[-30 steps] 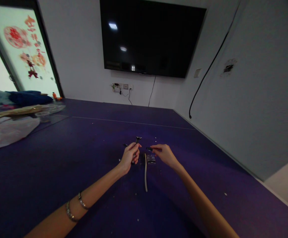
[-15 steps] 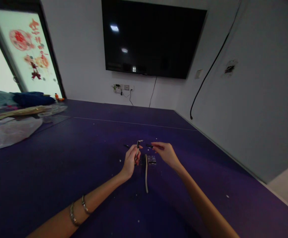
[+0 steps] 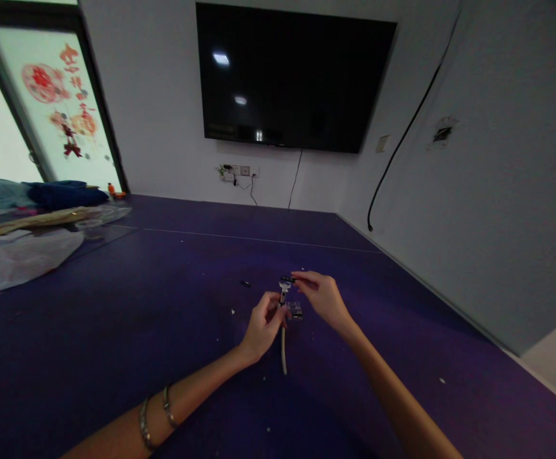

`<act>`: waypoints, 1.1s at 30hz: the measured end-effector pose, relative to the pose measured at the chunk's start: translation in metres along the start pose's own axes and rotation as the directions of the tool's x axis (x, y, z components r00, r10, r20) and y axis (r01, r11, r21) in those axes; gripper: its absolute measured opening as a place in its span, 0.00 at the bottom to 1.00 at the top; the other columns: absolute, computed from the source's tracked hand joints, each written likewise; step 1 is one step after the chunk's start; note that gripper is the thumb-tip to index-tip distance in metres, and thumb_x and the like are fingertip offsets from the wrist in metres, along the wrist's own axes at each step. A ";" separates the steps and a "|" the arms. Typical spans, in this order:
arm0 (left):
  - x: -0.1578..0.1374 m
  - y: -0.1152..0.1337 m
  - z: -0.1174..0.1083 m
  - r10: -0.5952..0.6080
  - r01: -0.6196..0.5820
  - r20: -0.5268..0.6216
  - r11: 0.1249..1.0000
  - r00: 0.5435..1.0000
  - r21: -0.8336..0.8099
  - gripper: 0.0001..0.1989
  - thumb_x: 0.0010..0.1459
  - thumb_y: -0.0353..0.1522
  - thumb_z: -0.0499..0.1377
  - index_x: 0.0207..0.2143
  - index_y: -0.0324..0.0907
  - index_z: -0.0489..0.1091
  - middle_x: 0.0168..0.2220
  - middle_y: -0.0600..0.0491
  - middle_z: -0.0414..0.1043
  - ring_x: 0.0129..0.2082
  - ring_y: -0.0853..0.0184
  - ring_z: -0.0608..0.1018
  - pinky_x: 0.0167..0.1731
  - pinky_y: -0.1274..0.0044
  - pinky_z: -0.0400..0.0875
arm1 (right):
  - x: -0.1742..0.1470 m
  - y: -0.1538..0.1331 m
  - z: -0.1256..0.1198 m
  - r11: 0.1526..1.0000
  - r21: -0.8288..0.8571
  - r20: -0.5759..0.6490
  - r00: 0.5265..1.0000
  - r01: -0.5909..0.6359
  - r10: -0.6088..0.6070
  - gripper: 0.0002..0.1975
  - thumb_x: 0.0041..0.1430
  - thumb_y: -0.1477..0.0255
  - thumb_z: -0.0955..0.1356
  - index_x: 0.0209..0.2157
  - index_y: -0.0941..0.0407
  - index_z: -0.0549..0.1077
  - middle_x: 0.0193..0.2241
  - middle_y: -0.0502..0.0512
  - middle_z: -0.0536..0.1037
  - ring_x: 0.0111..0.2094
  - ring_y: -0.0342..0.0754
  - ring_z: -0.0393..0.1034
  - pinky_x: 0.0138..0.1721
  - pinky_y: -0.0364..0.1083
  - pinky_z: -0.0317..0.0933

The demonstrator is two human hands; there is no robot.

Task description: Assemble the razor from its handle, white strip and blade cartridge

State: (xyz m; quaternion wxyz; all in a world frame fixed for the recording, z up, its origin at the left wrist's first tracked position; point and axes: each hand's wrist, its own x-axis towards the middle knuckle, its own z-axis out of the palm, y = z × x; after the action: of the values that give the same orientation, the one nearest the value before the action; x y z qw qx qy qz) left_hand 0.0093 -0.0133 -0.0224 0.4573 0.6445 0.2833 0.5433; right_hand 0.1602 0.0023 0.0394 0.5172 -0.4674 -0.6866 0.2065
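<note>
My left hand (image 3: pixel 263 325) is closed around a silver razor handle (image 3: pixel 284 291) whose forked head points up. The fingers of my right hand (image 3: pixel 321 295) pinch a small black bar, apparently a razor cartridge (image 3: pixel 287 279), at its right end. This cartridge sits right at the forked head; whether the two touch I cannot tell. Below them a small clear plastic case (image 3: pixel 295 310) rests on the purple surface, partly behind my left fingers. A thin beige stick (image 3: pixel 284 354) lies nearer to me, its far end hidden by that hand.
Another small black piece (image 3: pixel 245 284) lies left of my hands on the purple surface (image 3: pixel 163 331), among scattered white scraps. Plastic sheeting (image 3: pixel 29 258) and folded cloth (image 3: pixel 67 193) lie at the far left. A black cable (image 3: pixel 405 134) hangs along the right wall.
My left hand has moved right and turned the razor handle more upright, bringing its head to the cartridge. My right hand has stayed almost in place.
</note>
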 end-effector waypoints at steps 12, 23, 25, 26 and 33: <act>0.000 0.000 0.000 -0.008 0.007 0.009 0.999 1.000 0.036 0.10 0.57 0.37 0.53 0.36 0.40 0.59 0.26 0.56 0.67 0.22 0.73 0.71 0.24 0.80 0.65 | -0.005 -0.010 0.003 0.988 -0.048 0.036 0.989 0.147 -0.146 0.12 0.53 0.76 0.63 0.37 0.54 0.76 0.35 0.56 0.78 0.36 0.47 0.72 0.37 0.45 0.66; 0.001 -0.001 -0.001 -0.020 0.020 0.008 0.999 1.000 0.029 0.10 0.57 0.38 0.53 0.36 0.41 0.59 0.25 0.57 0.68 0.22 0.72 0.71 0.25 0.80 0.64 | -0.006 -0.010 0.003 0.985 -0.055 0.046 0.986 0.163 -0.161 0.13 0.54 0.76 0.63 0.37 0.54 0.76 0.36 0.56 0.78 0.37 0.47 0.72 0.37 0.45 0.66; 0.001 -0.001 -0.001 -0.018 0.018 0.013 1.000 1.000 0.026 0.10 0.57 0.38 0.53 0.36 0.41 0.59 0.25 0.57 0.68 0.22 0.72 0.71 0.25 0.80 0.64 | -0.006 -0.011 0.003 0.986 -0.051 0.048 0.986 0.161 -0.158 0.13 0.54 0.77 0.63 0.37 0.54 0.76 0.36 0.56 0.78 0.37 0.47 0.72 0.38 0.46 0.66; 0.001 -0.001 -0.001 -0.017 0.017 0.013 1.000 1.000 0.025 0.10 0.57 0.38 0.53 0.36 0.41 0.59 0.25 0.57 0.67 0.22 0.73 0.71 0.25 0.80 0.64 | -0.006 -0.012 0.003 0.986 -0.050 0.048 0.987 0.158 -0.156 0.13 0.54 0.77 0.63 0.37 0.54 0.76 0.36 0.56 0.78 0.37 0.47 0.72 0.38 0.46 0.66; 0.001 0.000 0.000 -0.018 0.017 0.012 0.999 1.000 0.031 0.09 0.57 0.37 0.53 0.36 0.41 0.59 0.25 0.57 0.66 0.22 0.73 0.71 0.24 0.80 0.64 | -0.007 -0.018 0.002 0.985 -0.068 0.056 0.986 0.160 -0.157 0.12 0.54 0.77 0.63 0.36 0.54 0.76 0.35 0.56 0.78 0.35 0.47 0.72 0.36 0.45 0.66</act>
State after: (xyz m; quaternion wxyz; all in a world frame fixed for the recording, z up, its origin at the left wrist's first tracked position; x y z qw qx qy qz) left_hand 0.0093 -0.0124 -0.0216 0.4538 0.6522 0.2944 0.5311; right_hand 0.1510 -0.0121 0.0489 0.4975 -0.4242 -0.7413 0.1515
